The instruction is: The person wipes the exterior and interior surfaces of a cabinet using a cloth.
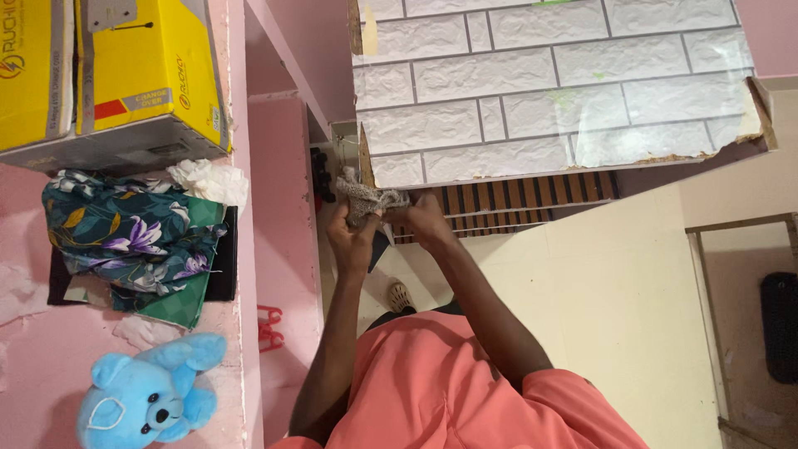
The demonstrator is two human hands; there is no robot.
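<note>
A small grey, net-like cloth [366, 198] is bunched up between both of my hands at the middle of the view. My left hand [352, 239] grips its lower left part, fingers curled round it. My right hand [426, 221] pinches the cloth's right end. The two hands touch each other, close to a pink wall edge [287, 208]. My forearms reach up from my coral-coloured shirt [440, 391] at the bottom. A small dark thing [378, 247] shows just under my left hand; what it is cannot be told.
Left, on a pink shelf: two yellow cartons [141, 66], a floral cloth pile [133, 237], a blue soft-toy bear [150, 399]. A white brick-pattern panel [549, 83] and a brown striped panel [532, 199] lie beyond the hands. Cream floor [615, 291], a red object [269, 328], a sandal [401, 297].
</note>
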